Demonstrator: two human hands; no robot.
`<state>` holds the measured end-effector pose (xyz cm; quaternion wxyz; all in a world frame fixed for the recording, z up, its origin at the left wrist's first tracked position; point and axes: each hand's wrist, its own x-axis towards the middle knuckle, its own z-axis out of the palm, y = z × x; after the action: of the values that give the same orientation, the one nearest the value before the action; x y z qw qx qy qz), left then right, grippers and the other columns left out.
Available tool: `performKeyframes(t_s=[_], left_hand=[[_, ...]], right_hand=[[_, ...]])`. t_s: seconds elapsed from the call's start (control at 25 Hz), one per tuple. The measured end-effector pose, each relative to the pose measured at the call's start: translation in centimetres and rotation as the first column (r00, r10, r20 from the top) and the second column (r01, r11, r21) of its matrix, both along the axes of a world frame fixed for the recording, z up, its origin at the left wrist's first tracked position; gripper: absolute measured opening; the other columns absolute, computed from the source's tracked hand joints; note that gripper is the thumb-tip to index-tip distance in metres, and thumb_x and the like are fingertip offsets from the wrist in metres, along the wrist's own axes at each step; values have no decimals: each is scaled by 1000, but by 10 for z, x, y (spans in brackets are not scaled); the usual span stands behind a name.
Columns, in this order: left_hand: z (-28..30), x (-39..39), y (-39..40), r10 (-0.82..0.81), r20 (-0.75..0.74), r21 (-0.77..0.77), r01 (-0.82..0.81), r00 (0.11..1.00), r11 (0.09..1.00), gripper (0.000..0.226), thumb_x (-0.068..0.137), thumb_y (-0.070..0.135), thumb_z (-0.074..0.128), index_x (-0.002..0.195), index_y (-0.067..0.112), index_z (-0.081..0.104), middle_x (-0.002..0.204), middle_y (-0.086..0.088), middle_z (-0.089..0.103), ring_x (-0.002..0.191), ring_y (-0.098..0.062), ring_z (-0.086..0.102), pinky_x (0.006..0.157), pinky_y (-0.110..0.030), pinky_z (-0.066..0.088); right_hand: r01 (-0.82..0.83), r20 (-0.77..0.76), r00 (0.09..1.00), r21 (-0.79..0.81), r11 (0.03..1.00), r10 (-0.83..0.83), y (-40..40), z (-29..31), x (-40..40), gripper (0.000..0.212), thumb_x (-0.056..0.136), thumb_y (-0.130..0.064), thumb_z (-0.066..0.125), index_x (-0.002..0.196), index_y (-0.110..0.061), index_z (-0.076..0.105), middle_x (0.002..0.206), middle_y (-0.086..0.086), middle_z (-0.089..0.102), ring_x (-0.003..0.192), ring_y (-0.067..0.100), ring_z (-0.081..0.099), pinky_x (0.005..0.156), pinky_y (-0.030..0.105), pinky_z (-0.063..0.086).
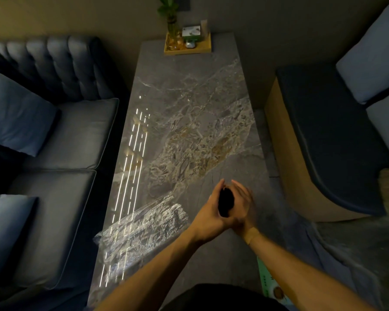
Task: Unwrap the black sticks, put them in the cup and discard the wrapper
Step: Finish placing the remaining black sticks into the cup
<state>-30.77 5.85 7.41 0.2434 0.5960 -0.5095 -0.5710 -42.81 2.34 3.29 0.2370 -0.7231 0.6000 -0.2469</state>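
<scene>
Sofa: a dark tufted seat ran along the left side, with blue cushions resting on it.
Wrapper: a clear, crinkled plastic sheet lay flat on the tabletop, left of both hands and apart from them, its near end reaching the tabletop's left edge.
Left hand: it was cupped against the left side of the black sticks, fingers pointing away from the person; its grip was closed on the bundle.
Black sticks: a dark bundle was pressed between the two palms, above the near right part of the tabletop; only a narrow dark strip showed in the gap between the hands.
Right hand: it was pressed against the bundle's right side, slightly blurred, its heel meeting the left hand's below the sticks; its grip also held the bundle.
Tray: a wooden tray sat at the far end of the tabletop, well apart from the hands, carrying a plant in a glass vase and a small box.
Bench: a dark padded seat with a pale cushion stood to the right.
</scene>
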Motion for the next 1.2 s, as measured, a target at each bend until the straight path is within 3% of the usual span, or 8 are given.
performKeyframes(t_s=[0.08, 0.24, 0.36, 0.76, 0.88, 0.96, 1.04, 1.2], left_hand=[[-2, 2, 1, 14, 43, -20, -13, 999, 1000, 103, 72, 31, 78, 152, 38, 13, 151, 8, 36, 123, 1, 39, 76, 7, 38], [-4, 6, 3, 59, 63, -20, -58, 996, 998, 97, 77, 32, 77, 153, 32, 16, 156, 1, 33, 137, -11, 38, 101, -16, 36], [-4, 11, 1, 70, 99, -24, -68, 993, 997, 101, 78, 36, 77, 154, 30, 11, 159, 2, 29, 141, -16, 35, 103, -22, 33], [-14, 19, -1, 116, -36, 40, -115, 993, 993, 97, 76, 44, 71, 151, 42, 11, 150, 11, 32, 132, -9, 37, 102, -27, 37], [-22, 28, 1, 210, -121, 49, -206, 970, 977, 76, 88, 25, 56, 152, 37, 16, 146, 9, 38, 134, -12, 39, 108, -33, 38], [-26, 36, 2, 324, -111, 31, -322, 940, 946, 60, 95, 10, 50, 149, 26, 31, 141, 4, 49, 128, -16, 50, 100, -27, 44], [-29, 45, 3, 387, 6, -38, -387, 922, 921, 40, 93, 10, 58, 132, 22, 55, 125, 3, 65, 112, -12, 63, 83, -16, 51], [-33, 52, 6, 308, 42, -125, -301, 950, 945, 18, 81, 21, 76, 97, 24, 72, 89, 9, 75, 83, -4, 71, 67, -12, 54]], right_hand=[[-14, -29, 999, -11, 1000, 14, 1, 3, -1, 50, 70, -34, 54, 109, -6, 67, 117, 13, 69, 126, 32, 54, 102, 56, 43], [-83, -175, 979, 105, 991, 101, 2, 0, 1, 49, 77, -33, 64, 122, -16, 59, 132, 1, 58, 140, 24, 35, 113, 54, 26], [-117, -206, 967, 177, 977, 153, 1, -1, -2, 59, 77, -36, 64, 131, -16, 51, 141, 3, 49, 144, 25, 26, 115, 54, 21], [-182, -183, 961, 149, 972, 208, -1, 5, 0, 56, 77, -43, 58, 127, -20, 49, 135, 2, 53, 139, 22, 34, 113, 52, 28], [-156, -167, 969, 171, 973, 185, -3, 6, 1, 60, 74, -58, 60, 122, -23, 53, 129, -1, 57, 134, 20, 40, 111, 51, 30], [-144, -159, 972, 167, 975, 171, -3, 6, 2, 61, 71, -62, 64, 119, -25, 55, 123, -2, 59, 129, 19, 45, 108, 50, 33], [-149, -156, 972, 156, 976, 174, -4, 6, 2, 59, 70, -60, 65, 116, -25, 56, 117, -2, 61, 121, 20, 51, 104, 49, 37], [-156, -141, 974, 157, 975, 178, -5, 6, 2, 56, 70, -57, 67, 114, -24, 57, 113, -1, 62, 113, 20, 55, 98, 45, 41]])
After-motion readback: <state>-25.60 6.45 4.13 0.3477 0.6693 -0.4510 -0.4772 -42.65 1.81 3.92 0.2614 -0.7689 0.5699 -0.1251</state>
